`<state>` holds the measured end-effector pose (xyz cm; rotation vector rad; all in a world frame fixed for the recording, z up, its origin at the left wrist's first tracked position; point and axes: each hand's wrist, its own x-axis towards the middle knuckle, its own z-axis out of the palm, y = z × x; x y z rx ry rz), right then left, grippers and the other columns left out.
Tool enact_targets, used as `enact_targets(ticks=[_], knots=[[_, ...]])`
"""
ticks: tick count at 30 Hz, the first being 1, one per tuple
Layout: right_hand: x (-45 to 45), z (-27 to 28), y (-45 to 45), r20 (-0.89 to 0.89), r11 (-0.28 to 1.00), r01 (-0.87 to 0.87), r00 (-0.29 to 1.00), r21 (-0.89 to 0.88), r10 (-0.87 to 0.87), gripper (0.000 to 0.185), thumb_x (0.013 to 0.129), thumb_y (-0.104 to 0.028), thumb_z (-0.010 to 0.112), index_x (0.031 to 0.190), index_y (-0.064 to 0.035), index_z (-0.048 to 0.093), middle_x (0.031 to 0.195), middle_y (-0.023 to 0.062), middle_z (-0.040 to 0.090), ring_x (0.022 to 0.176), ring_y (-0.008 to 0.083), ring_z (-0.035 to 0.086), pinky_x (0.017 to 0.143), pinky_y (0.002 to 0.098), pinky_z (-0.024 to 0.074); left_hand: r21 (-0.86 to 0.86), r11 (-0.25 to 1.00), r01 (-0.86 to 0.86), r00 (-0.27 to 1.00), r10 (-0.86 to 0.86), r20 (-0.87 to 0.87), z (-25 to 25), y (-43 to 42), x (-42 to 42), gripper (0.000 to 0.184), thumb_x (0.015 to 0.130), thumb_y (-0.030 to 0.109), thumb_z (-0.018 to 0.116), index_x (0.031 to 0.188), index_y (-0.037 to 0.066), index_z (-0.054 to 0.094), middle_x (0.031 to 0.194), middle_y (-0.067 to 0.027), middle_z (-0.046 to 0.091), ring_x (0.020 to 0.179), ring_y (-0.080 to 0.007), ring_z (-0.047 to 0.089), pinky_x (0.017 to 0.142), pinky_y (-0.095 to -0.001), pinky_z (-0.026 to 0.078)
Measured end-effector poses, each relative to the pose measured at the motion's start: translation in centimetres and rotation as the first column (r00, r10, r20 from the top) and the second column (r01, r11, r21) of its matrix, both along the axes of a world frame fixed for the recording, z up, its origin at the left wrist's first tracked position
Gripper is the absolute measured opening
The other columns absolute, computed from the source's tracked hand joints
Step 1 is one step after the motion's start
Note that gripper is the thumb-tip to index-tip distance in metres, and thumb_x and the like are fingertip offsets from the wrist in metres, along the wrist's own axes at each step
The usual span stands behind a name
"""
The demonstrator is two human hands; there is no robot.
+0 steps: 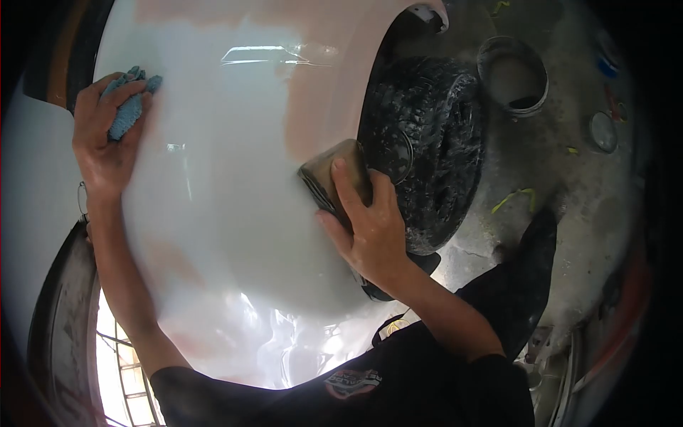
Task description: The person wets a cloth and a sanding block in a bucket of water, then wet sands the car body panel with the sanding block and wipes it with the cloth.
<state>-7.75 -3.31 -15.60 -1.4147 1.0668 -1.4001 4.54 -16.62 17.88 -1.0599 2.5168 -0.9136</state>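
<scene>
A wet-looking white car fender [235, 171] with pinkish patches fills the middle of the head view. At its upper left, my left hand [107, 135] is closed around a crumpled blue cloth [126, 119] against the panel. My right hand [370, 224] grips a sanding block [334, 171] wrapped in dark sheet, probably sandpaper. The block lies on the fender beside the wheel arch edge, with one finger stretched along its top. The block's underside is hidden.
Black plastic covers the wheel [434, 149] right of the fender. On the wet floor stand a bucket [512, 75] holding greyish liquid and a round lid-like thing [603, 132]. Yellow strips [514, 201] lie nearby. My black-clothed leg [523, 277] is at the lower right.
</scene>
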Motion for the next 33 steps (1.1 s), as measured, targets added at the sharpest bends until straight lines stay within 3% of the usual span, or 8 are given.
enact_targets(ticks=[5, 14, 17, 20, 24, 27, 31, 33], knots=[[-1.9, -1.4, -14.3, -0.002, 0.960, 0.064, 0.998, 0.271, -0.066, 0.072, 0.098, -0.043, 0.064, 0.158, -0.0075, 0.043, 0.124, 0.0370, 0.051, 0.108, 0.0538, 0.060, 0.096, 0.0517, 0.0523, -0.005, 1.000, -0.011, 1.000, 0.011, -0.002, 0.0, 0.3, 0.1, 0.027, 0.081, 0.003, 0.086, 0.107, 0.004, 0.078, 0.110, -0.0118, 0.072, 0.103, -0.0271, 0.066, 0.089, -0.0377, 0.054], [-0.5, 0.3, 0.1, 0.002, 1.000, -0.011, 1.000, -0.001, 0.011, 0.074, 0.094, -0.028, 0.072, 0.160, -0.0133, 0.043, 0.129, 0.0401, 0.048, 0.114, 0.0579, 0.056, 0.102, 0.0554, 0.0476, 0.010, 1.000, -0.020, 0.999, 0.020, -0.025, -0.2, -0.1, 0.1, 0.027, 0.081, 0.002, 0.085, 0.107, 0.004, 0.078, 0.111, -0.0114, 0.072, 0.104, -0.0268, 0.066, 0.089, -0.0375, 0.054], [-2.2, -0.4, -12.0, 0.040, 0.957, 0.017, 0.999, 0.291, -0.030, 0.073, 0.095, -0.044, 0.068, 0.156, -0.0110, 0.046, 0.129, 0.0395, 0.050, 0.112, 0.0538, 0.059, 0.095, 0.0539, 0.0516, 0.011, 1.000, -0.021, 0.999, 0.021, -0.025, -0.1, 0.2, -0.1, 0.027, 0.081, 0.002, 0.085, 0.107, 0.004, 0.078, 0.111, -0.0117, 0.072, 0.103, -0.0273, 0.066, 0.089, -0.0379, 0.054], [-2.6, -1.3, -15.5, -0.038, 0.963, 0.120, 0.993, 0.242, -0.114, 0.066, 0.097, -0.039, 0.064, 0.153, -0.0070, 0.047, 0.117, 0.0340, 0.051, 0.106, 0.0517, 0.058, 0.086, 0.0559, 0.0542, 0.001, 1.000, 0.001, 1.000, -0.001, -0.012, 0.0, -0.3, -0.3, 0.028, 0.080, 0.002, 0.085, 0.107, 0.004, 0.078, 0.110, -0.0122, 0.072, 0.102, -0.0281, 0.066, 0.088, -0.0381, 0.054], [-0.2, 0.1, -1.0, -0.027, 0.998, 0.068, 0.997, -0.017, -0.068, 0.066, 0.097, -0.038, 0.064, 0.154, -0.0086, 0.046, 0.122, 0.0367, 0.048, 0.106, 0.0518, 0.056, 0.085, 0.0562, 0.0543, -0.020, 0.999, -0.027, 1.000, 0.028, 0.009, 0.0, 0.1, -0.3, 0.028, 0.080, 0.002, 0.085, 0.107, 0.004, 0.078, 0.110, -0.0125, 0.072, 0.102, -0.0286, 0.066, 0.088, -0.0381, 0.054], [-0.9, 0.0, -2.3, -0.031, 0.998, -0.031, 0.999, 0.051, 0.033, 0.070, 0.096, -0.042, 0.066, 0.156, -0.0095, 0.047, 0.133, 0.0414, 0.046, 0.120, 0.0549, 0.054, 0.101, 0.0545, 0.0488, -0.009, 1.000, -0.026, 1.000, 0.026, -0.013, -0.3, 0.0, -0.1, 0.027, 0.080, 0.002, 0.085, 0.106, 0.004, 0.078, 0.110, -0.0121, 0.071, 0.103, -0.0280, 0.066, 0.088, -0.0383, 0.054], [-1.3, -4.3, -21.8, -0.018, 0.947, 0.246, 0.969, 0.205, -0.247, 0.071, 0.091, -0.047, 0.070, 0.145, -0.0016, 0.058, 0.110, 0.0346, 0.068, 0.109, 0.0476, 0.065, 0.095, 0.0518, 0.0530, -0.007, 0.999, -0.037, 0.999, 0.037, -0.008, -0.3, 0.1, -0.4, 0.026, 0.080, 0.001, 0.085, 0.105, 0.004, 0.077, 0.111, -0.0116, 0.071, 0.103, -0.0271, 0.065, 0.088, -0.0388, 0.054], [-2.1, -4.0, -22.7, 0.030, 0.949, 0.130, 0.989, 0.287, -0.144, 0.070, 0.092, -0.045, 0.069, 0.147, -0.0041, 0.055, 0.114, 0.0347, 0.062, 0.113, 0.0491, 0.061, 0.094, 0.0529, 0.0537, -0.001, 0.999, -0.051, 0.998, 0.051, -0.034, -0.2, 0.0, -0.4, 0.027, 0.080, 0.001, 0.085, 0.105, 0.004, 0.077, 0.111, -0.0118, 0.071, 0.104, -0.0271, 0.065, 0.089, -0.0389, 0.053]])
